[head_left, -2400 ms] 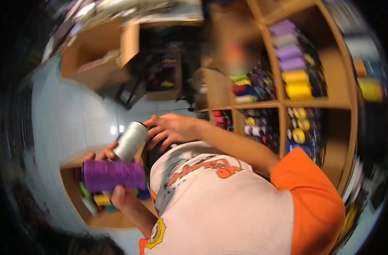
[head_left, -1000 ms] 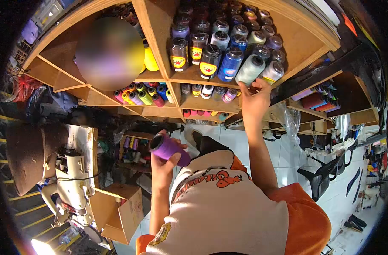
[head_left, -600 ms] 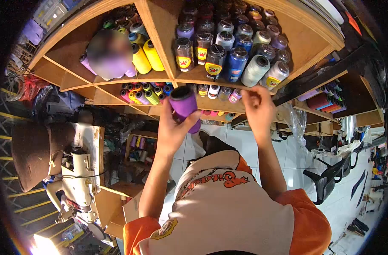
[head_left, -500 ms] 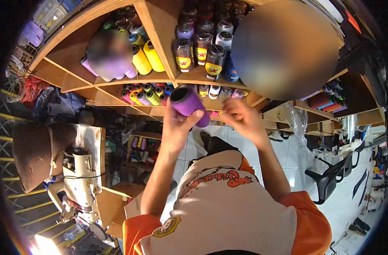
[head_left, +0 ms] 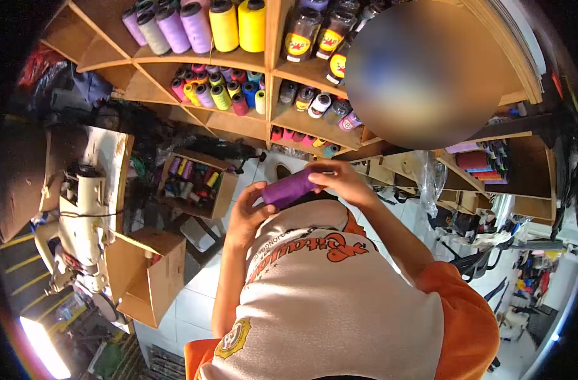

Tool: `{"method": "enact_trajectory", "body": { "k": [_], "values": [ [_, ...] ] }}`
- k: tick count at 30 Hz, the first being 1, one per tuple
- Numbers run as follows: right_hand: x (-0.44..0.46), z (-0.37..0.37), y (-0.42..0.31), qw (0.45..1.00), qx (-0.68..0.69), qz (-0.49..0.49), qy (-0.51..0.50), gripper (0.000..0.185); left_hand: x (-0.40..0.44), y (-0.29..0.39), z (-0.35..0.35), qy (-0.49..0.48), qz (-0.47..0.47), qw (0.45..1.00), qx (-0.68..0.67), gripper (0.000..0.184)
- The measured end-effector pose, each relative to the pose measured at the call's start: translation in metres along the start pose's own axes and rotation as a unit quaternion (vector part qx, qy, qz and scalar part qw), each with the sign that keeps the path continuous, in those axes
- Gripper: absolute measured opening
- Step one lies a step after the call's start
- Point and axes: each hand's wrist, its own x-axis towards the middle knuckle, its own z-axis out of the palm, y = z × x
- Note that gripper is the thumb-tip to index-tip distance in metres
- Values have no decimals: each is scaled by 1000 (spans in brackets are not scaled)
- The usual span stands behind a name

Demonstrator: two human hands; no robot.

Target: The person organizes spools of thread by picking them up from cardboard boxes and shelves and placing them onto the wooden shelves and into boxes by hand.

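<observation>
Nearest, a pale shirt (head_left: 352, 310) with orange sleeves (head_left: 463, 310), orange-red lettering (head_left: 346, 250) and a yellow badge (head_left: 232, 337). Just beyond the lettering, a purple spool (head_left: 289, 189), held on its side at a slight tilt, right end farther off than the left. At the spool's left end, the left hand (head_left: 246, 212), pinching it between fingertips and thumb. At the right end, the right hand (head_left: 345, 182), gripping with thumb on the purple thread and fingers partly out of sight behind. Below, pale floor tiles (head_left: 194, 304). To the left, an open cardboard box (head_left: 165, 272); farther left, a white sewing machine (head_left: 83, 206). Farther on, a low box (head_left: 225, 197) of small mixed-colour spools. To the right, hanging clear plastic (head_left: 430, 183). Farthest, a wooden shelf (head_left: 269, 114): at left, lilac spools (head_left: 196, 28), a grey spool (head_left: 152, 33) and two yellow spools (head_left: 251, 26), all upright; beneath, rows of smaller coloured spools (head_left: 219, 97); at right, dark wrapped spools (head_left: 301, 39) with yellow labels, next to a round blur, contents impossible to tell.
</observation>
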Motion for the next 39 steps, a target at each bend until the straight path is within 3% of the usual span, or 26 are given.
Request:
{"method": "enact_trajectory", "body": {
  "k": [2, 5, 9, 14, 17, 18, 21, 24, 27, 28, 30, 33, 35, 37, 39],
  "values": [
    [4, -26, 6, 983, -161, -64, 54, 30, -8, -1, -10, 43, -20, 995, 83, 58],
    [10, -72, 12, 891, -401, -99, 186, 41, -15, -9, -29, 93, 2, 989, 113, 54],
    [28, -122, 29, 808, -512, -83, 280, 40, -20, -8, -43, 133, 13, 986, 97, 52],
    [50, -142, 33, 697, -654, -26, 295, 35, -22, -9, -67, 166, 55, 979, 101, 48],
    [74, -159, 49, 706, -648, 45, 281, 33, -23, -7, -71, 198, 56, 970, 128, 48],
    [78, -162, 54, 688, -665, -12, 290, 17, -24, -6, -72, 201, 58, 969, 133, 48],
    [91, -170, 64, 684, -661, -17, 306, 18, -31, -6, -71, 236, 65, 964, 103, 47],
    [115, -199, 86, 725, -602, 22, 333, 33, -37, -14, -79, 248, 83, 955, 137, 46],
    [106, -186, 68, 666, -684, 25, 296, 22, -50, -20, -81, 289, 81, 937, 177, 46],
    [106, -186, 69, 652, -689, 16, 316, 33, -56, -22, -81, 309, 90, 930, 181, 41],
    [103, -183, 61, 655, -682, 54, 320, 30, -73, -35, -97, 349, 134, 904, 205, 35],
    [78, -111, 14, 666, -690, 109, 261, 27, -125, -46, -126, 501, 197, 807, 242, 18],
    [83, -91, 30, 689, -697, 59, 188, 28, -179, -55, -135, 649, 188, 708, 207, 13],
    [111, -70, 60, 701, -710, 47, -37, 28, -231, -72, -135, 776, 194, 560, 213, 11],
    [121, -18, 77, 729, -663, -15, -170, 26, -281, -94, -116, 866, 117, 448, 190, 12]
  ]
}}
